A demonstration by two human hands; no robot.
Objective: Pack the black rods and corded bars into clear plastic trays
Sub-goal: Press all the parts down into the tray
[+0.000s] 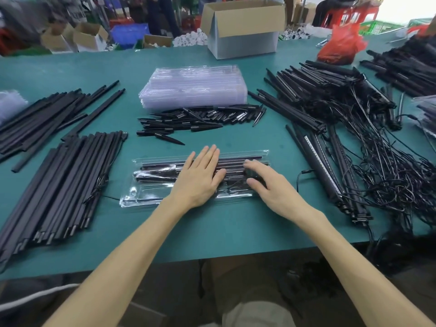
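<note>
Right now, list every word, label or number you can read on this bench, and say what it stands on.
No text here can be read.
Cardboard box: plain faces, no print showing.
Red stool: pale marks, too blurred to read.
White strip on a corded bar: fine marks, too small to read.

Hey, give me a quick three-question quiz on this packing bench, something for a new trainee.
1. True or false: the left hand lies flat on top of the filled tray.
2. What sits directly behind the short pointed stakes? A) a cardboard box B) the stack of empty clear trays C) a red bag
3. Fill in: the corded bars are piled on the person's ___ side.
Key: 1 true; 2 B; 3 right.
</note>
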